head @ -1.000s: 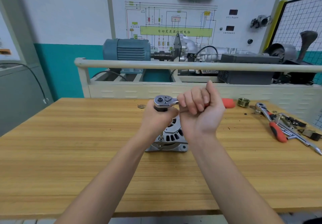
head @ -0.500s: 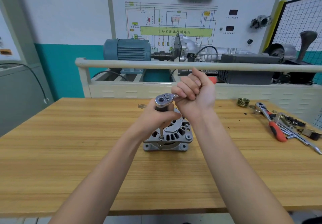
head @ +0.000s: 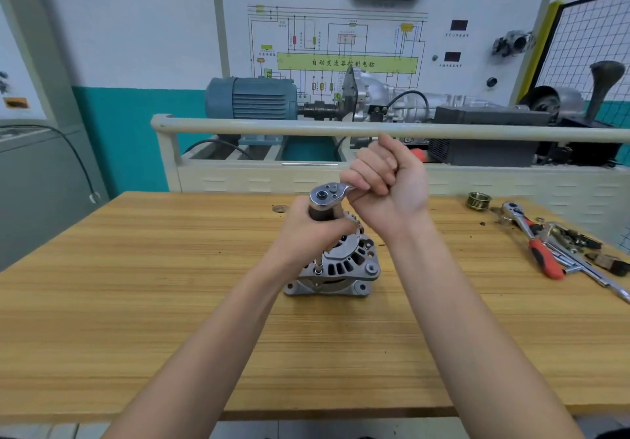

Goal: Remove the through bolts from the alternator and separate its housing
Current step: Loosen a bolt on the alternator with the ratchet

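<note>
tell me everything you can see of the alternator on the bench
The alternator is a silver cast-metal unit, unpainted, standing on the wooden workbench with its slotted end cover facing up. Dark vent slots ring the cover, and mounting ears with holes stick out at its base and sides. Its housing looks unseparated. The left hand covers part of its top and grips a socket extension that runs down to a bolt at the rim. The right hand holds the ratchet above it.
</note>
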Motion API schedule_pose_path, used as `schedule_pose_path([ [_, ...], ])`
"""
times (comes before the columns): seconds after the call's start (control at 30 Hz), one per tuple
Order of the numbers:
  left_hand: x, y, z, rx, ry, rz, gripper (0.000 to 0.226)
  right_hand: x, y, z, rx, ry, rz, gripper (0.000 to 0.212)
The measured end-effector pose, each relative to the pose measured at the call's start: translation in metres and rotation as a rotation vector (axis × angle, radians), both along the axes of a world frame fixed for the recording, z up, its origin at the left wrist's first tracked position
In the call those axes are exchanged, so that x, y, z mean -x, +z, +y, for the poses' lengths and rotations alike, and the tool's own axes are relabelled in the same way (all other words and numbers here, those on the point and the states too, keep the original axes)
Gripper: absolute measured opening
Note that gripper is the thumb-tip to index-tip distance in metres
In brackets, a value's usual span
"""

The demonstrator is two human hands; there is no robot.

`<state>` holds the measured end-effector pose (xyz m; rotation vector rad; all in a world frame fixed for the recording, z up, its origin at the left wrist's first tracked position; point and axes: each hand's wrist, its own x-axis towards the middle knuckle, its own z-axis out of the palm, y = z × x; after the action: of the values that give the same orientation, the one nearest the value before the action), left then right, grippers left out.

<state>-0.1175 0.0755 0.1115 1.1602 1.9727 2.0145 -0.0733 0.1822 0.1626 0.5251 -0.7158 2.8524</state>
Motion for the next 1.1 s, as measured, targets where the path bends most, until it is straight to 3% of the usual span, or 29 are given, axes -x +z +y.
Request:
schedule_pose_path([
  [0.07, 0.000, 0.003, -0.003, 0.081, -0.102, 0.035, 0.038, 0.006, 0.003, 0.005, 0.004, 0.124, -0.043, 0.046],
  [0.17, -0.001, 0.003, -0.004, 0.108, -0.131, 0.048, 0.036, 0.005, 0.002, 0.003, 0.026, 0.114, -0.053, 0.045],
  [0.37, 0.000, -0.002, 0.005, -0.084, 0.055, -0.047, 0.034, -0.017, -0.019, -0.021, 0.111, -0.368, 0.078, 0.054],
  [0.47, 0.000, -0.004, 0.011, -0.150, 0.157, -0.093, 0.045, -0.023, -0.027, -0.033, 0.082, -0.467, 0.173, 0.056],
  [0.57, 0.000, -0.004, 0.009, -0.107, 0.156, -0.064, 0.052, -0.019, -0.022, -0.026, 0.039, -0.401, 0.161, 0.055],
  [0.73, 0.002, 0.000, -0.007, 0.043, -0.112, 0.053, 0.037, -0.003, 0.000, -0.004, -0.018, -0.026, 0.001, 0.048],
  [0.83, 0.002, 0.002, -0.008, 0.060, -0.167, 0.035, 0.038, 0.002, 0.006, -0.002, -0.027, 0.052, -0.048, 0.047],
  [0.97, 0.002, -0.001, -0.005, -0.027, -0.100, -0.032, 0.038, -0.003, -0.002, -0.012, 0.094, -0.155, -0.029, 0.052],
  [1.1, 0.000, -0.002, 0.006, -0.131, 0.113, -0.118, 0.046, -0.020, -0.020, -0.031, 0.106, -0.446, 0.124, 0.057],
])
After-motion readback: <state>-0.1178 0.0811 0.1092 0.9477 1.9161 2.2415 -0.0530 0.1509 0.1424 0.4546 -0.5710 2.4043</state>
